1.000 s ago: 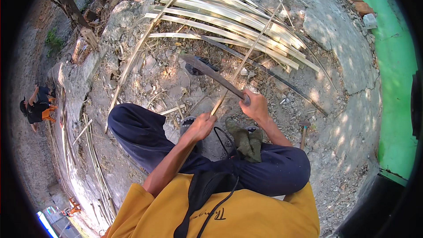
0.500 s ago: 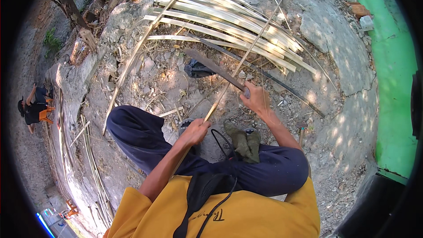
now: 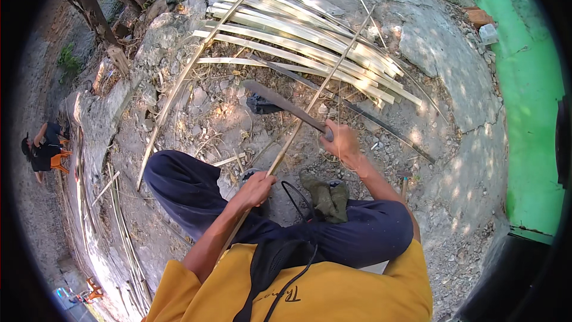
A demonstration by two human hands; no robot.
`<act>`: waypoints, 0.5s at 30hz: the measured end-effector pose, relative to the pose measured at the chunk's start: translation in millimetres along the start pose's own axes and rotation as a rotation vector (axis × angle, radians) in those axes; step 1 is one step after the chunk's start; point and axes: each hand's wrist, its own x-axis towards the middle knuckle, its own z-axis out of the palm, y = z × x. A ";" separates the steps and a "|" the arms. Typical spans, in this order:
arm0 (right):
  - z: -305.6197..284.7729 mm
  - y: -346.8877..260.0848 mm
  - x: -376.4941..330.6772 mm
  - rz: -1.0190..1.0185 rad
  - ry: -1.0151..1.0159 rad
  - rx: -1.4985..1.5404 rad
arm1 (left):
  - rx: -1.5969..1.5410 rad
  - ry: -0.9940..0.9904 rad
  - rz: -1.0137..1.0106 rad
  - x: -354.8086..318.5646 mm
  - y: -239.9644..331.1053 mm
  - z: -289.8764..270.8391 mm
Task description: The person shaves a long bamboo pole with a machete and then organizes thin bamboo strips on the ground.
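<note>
My right hand point(image 3: 344, 142) is wrapped round the handle of a machete point(image 3: 280, 100), whose dark blade points to the far left. The blade crosses a long, narrow bamboo strip point(image 3: 287, 148) and appears to lie against it. Closed round the lower part of that strip is my left hand point(image 3: 256, 189), just above my bent knee. The strip slants from my lap up to the far right, its far end over a pile of pale split bamboo strips point(image 3: 304, 27). Whether the blade's edge cuts into it, I cannot tell.
Another long strip point(image 3: 185, 74) lies slanted on the left. Past the machete are a dark flat bar point(image 3: 381, 118) and black plastic point(image 3: 257, 106). Olive cloth point(image 3: 325, 197) lies by my feet, a hammer point(image 3: 405, 183) beside my right knee. A person point(image 3: 43, 152) sits far left; a green wall point(image 3: 530, 83) runs right.
The whole view has shifted slightly. The machete blade has moved a little along the strip toward my left hand. Both hands keep their grips.
</note>
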 end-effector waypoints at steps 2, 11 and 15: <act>2.5 -8.4 -10.7 -0.051 -0.023 -0.023 | 0.072 -0.014 0.050 1.5 -7.5 -3.9; -28.2 78.9 53.7 0.221 0.122 -0.115 | 0.051 0.000 0.113 -54.4 -22.2 -2.3; -9.0 48.0 38.6 0.151 0.067 -0.014 | -0.054 -0.003 0.051 -50.2 -48.7 -14.4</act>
